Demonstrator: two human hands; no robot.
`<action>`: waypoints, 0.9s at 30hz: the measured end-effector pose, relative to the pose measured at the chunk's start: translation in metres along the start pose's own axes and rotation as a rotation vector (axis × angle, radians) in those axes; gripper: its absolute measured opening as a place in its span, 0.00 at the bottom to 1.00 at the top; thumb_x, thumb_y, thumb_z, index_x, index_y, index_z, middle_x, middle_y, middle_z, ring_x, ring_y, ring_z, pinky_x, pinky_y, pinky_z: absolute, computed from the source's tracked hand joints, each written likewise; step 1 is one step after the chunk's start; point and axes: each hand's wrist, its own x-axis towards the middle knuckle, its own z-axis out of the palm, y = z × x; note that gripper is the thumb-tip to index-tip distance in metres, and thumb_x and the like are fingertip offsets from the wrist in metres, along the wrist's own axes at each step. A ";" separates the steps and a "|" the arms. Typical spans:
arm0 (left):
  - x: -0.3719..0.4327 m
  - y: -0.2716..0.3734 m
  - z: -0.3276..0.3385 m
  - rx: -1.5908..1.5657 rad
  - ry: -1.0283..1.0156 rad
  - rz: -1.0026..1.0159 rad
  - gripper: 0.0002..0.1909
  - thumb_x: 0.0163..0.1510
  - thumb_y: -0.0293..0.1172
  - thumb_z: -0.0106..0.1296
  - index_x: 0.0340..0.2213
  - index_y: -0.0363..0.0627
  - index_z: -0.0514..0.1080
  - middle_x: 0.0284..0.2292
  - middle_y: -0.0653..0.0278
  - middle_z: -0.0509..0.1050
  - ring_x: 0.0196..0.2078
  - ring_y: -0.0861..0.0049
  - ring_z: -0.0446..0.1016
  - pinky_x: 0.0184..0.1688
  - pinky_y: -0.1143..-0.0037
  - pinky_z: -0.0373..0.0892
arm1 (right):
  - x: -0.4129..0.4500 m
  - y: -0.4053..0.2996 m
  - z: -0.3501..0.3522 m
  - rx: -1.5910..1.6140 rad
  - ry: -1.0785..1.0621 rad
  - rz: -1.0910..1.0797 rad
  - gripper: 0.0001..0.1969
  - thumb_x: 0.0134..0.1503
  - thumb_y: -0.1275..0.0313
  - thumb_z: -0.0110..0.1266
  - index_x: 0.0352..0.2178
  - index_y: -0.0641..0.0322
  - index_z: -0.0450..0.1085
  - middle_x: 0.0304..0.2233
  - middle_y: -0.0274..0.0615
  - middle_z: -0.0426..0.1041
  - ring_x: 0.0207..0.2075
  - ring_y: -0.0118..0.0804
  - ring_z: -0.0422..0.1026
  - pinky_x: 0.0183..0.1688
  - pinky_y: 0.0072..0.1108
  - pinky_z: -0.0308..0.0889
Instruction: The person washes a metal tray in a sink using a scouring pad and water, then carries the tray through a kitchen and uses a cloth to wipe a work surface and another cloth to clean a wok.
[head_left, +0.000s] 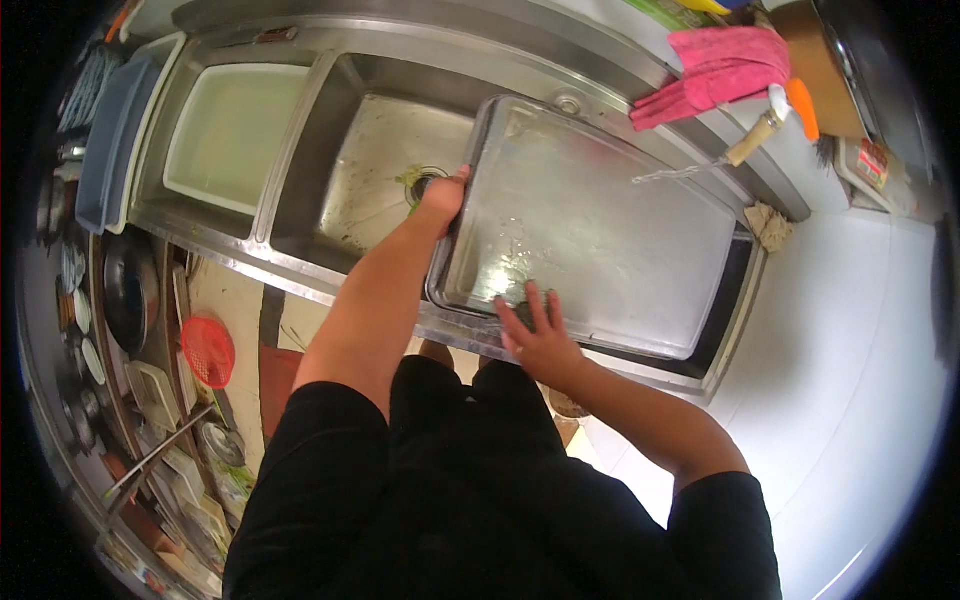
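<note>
A wet, shallow rectangular metal tray (600, 232) lies over the right part of the stainless steel sink, its surface shiny with water. At its left edge, my left hand (444, 199) grips the rim; the fingers under the edge are hidden. My right hand (541, 334) is over the tray's near edge, fingers spread around a small dark scouring pad (524, 315) pressed against the metal. Most of the pad is covered by the hand, so its exact kind is unclear. A doubled rim on the left suggests a second tray beneath.
The middle basin (390, 142) has green scraps by its drain (427, 184). A white tub (240, 135) of cloudy water fills the left basin. Pink cloths (720, 71) and a wood-handled tool (750, 142) are behind the tray. A red strainer (208, 351) is at lower left.
</note>
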 end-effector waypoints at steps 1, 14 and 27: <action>0.008 -0.008 -0.006 -0.016 -0.005 -0.013 0.34 0.58 0.56 0.43 0.42 0.28 0.69 0.40 0.49 0.73 0.39 0.65 0.71 0.43 0.67 0.66 | -0.021 0.008 -0.005 -0.004 -0.107 0.023 0.21 0.56 0.64 0.48 0.48 0.65 0.67 0.63 0.41 0.48 0.60 0.70 0.48 0.53 0.61 0.52; -0.021 -0.007 -0.009 -0.006 0.050 -0.065 0.35 0.57 0.62 0.37 0.44 0.38 0.70 0.39 0.58 0.73 0.39 0.68 0.69 0.44 0.67 0.66 | -0.301 0.160 0.001 -0.214 -0.630 1.135 0.21 0.59 0.71 0.41 0.54 0.47 0.63 0.66 0.43 0.38 0.63 0.62 0.44 0.61 0.42 0.51; -0.025 -0.010 -0.008 -0.047 0.096 0.006 0.30 0.58 0.59 0.40 0.37 0.40 0.72 0.28 0.61 0.75 0.27 0.69 0.74 0.28 0.67 0.70 | -0.068 0.140 -0.023 0.372 0.442 0.558 0.22 0.44 0.79 0.53 0.45 0.57 0.68 0.49 0.56 0.63 0.53 0.57 0.61 0.53 0.38 0.61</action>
